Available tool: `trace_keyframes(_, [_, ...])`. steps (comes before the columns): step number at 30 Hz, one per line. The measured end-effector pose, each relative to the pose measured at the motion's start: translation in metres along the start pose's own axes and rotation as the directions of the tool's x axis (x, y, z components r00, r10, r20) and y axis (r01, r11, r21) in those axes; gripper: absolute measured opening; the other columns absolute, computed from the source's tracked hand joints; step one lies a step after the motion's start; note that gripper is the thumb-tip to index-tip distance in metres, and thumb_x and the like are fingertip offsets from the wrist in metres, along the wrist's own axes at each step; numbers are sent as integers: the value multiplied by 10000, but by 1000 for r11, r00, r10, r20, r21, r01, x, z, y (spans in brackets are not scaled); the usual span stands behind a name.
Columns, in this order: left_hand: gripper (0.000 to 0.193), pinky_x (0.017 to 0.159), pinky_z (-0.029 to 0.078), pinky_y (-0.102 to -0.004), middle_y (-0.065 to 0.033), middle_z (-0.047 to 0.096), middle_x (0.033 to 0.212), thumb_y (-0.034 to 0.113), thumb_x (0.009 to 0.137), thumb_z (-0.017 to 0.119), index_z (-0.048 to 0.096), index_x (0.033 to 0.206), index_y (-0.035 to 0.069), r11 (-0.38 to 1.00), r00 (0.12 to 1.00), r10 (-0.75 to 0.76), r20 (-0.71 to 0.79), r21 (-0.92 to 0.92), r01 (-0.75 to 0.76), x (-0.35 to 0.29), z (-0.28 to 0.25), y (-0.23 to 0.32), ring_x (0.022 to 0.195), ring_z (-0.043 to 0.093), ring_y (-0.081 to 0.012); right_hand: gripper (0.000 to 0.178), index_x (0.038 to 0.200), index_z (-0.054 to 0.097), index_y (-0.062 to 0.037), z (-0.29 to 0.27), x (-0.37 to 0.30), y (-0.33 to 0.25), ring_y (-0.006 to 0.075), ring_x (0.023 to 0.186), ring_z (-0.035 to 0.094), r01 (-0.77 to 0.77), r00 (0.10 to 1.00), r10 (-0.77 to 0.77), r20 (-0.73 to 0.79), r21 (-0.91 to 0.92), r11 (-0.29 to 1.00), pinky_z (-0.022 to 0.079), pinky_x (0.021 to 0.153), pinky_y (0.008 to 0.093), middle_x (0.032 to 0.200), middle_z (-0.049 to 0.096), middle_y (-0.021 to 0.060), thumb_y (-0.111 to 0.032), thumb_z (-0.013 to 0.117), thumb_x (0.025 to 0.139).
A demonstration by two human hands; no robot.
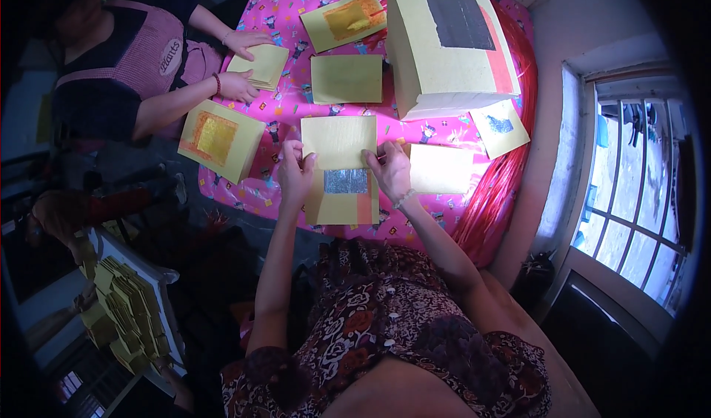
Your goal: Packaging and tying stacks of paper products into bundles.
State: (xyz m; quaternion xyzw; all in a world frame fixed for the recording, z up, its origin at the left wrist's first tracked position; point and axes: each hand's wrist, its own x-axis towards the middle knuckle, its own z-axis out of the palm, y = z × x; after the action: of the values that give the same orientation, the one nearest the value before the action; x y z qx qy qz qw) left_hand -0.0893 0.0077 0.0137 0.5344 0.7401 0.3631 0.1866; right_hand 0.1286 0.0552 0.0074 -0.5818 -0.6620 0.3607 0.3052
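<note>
My left hand [296, 172] and my right hand [390, 169] pinch the lower corners of a plain yellow paper sheet [339, 141] between thumbs and fingers. The sheet lies partly over, or just above, another yellow paper [333, 211] with a silver patch [345, 182] and a red stripe at its right. Whether the two touch, I cannot tell. Beside my right hand lies a pale yellow stack [442, 169]. Beyond the held sheet rests another plain yellow stack [346, 79].
A tall paper stack [455, 66] stands at the back right of the pink patterned tablecloth [285, 111]. Red strands [485, 214] hang along the right edge. Across at left, a co-worker's hands [241, 85] hold a yellow stack [268, 67]. Gold-patched papers [215, 140] lie near them.
</note>
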Motion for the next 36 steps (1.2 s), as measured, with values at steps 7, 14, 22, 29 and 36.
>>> trace_keyframes(7, [170,600,431,-370,-86,525,744,95,805,685,547,900,64,998,1000,28,6,53,-28,0,9,-2,625,522,-219,287,848,545,10,7,0,5,363,759,591,-5,1000,5,10,-56,998,490,686,457,858,547,188,-243,680,824])
trace_keyframes(14, [170,737,456,-428,-141,512,913,152,789,693,568,881,84,889,980,168,-105,446,-105,-7,30,12,870,562,-313,363,958,517,-9,10,-1,16,376,802,584,-18,998,11,-61,-112,994,494,706,456,921,537,187,-296,695,826])
trace_keyframes(22, [417,806,464,-435,-175,516,953,365,833,637,502,964,-7,719,983,137,126,669,-186,-13,50,29,928,558,-346,233,907,530,-53,17,5,30,289,787,555,260,955,-286,-79,-240,935,444,694,405,786,550,93,-204,683,818])
trace_keyframes(29, [427,804,448,-396,-99,498,913,446,801,656,515,939,67,585,977,165,136,784,-207,-19,66,16,907,551,-263,126,917,518,-79,18,9,29,251,753,566,544,829,-540,146,-431,720,451,683,388,815,558,81,-157,594,855])
trace_keyframes(36, [365,722,496,-390,-102,483,950,398,849,621,502,952,69,622,979,167,113,758,-194,-28,67,13,900,554,-266,152,959,490,-77,28,3,19,270,819,607,596,799,-506,325,-314,739,517,704,363,869,550,92,-140,571,847])
